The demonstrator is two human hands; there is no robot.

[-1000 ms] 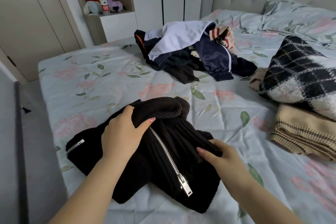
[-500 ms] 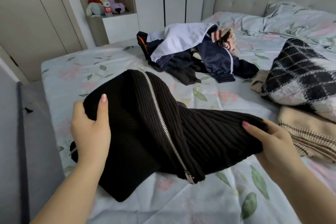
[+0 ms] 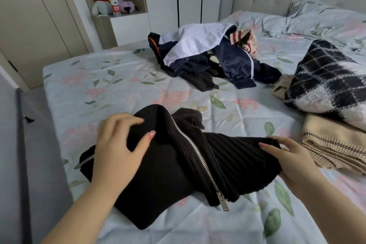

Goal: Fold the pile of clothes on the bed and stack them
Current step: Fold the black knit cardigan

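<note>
— Black rib-knit cardigan (image 3: pixel 168 164): where is it?
— Bunched on the flowered sheet (image 3: pixel 118 85) at the near side of the bed, its metal zip (image 3: pixel 198 156) running slantwise across the ridges.
— And your hands?
— My right hand (image 3: pixel 293 164) pinches the knit's right edge, thumb on top. My left hand (image 3: pixel 116 150) lies on the left hump, fingers spread and bent, blurred; whether it grips, I cannot tell. The loose pile (image 3: pixel 208 53) sits well beyond.

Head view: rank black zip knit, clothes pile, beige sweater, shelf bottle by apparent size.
1. black zip knit, nearest the camera
2. clothes pile
3. beige sweater, cut by the frame, so unsure against the pile
4. bottle, far back
</note>
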